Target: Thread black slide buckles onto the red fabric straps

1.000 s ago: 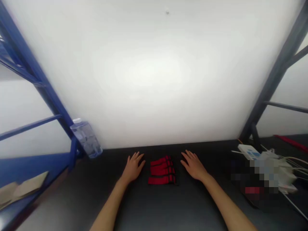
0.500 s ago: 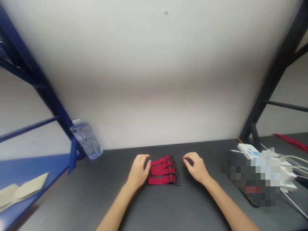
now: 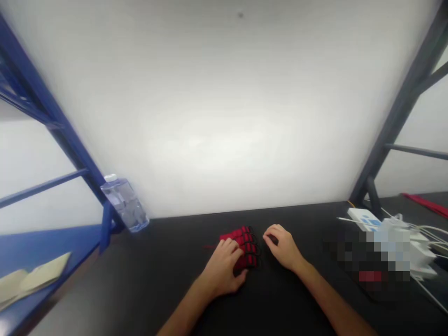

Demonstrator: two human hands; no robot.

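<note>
Several short red straps (image 3: pixel 248 241) with dark rings at their right ends lie in a row on the dark table (image 3: pixel 164 261), close to the white wall. My left hand (image 3: pixel 226 267) lies over the left part of the straps with its fingers curled down onto them. To the right of the straps, my right hand (image 3: pixel 283 246) rests on the table with its fingers bent, its fingertips beside the strap rings.
A clear water bottle (image 3: pixel 124 203) leans against the blue shelf post (image 3: pixel 63 135) at the left. At the right are white power adapters with cables (image 3: pixel 395 233) and a blurred patch. A dark shelf post (image 3: pixel 395 126) rises at the right.
My left hand has moved right from beside the straps onto them, covering their left part. My right hand has curled its fingers and stayed by the strap rings.
</note>
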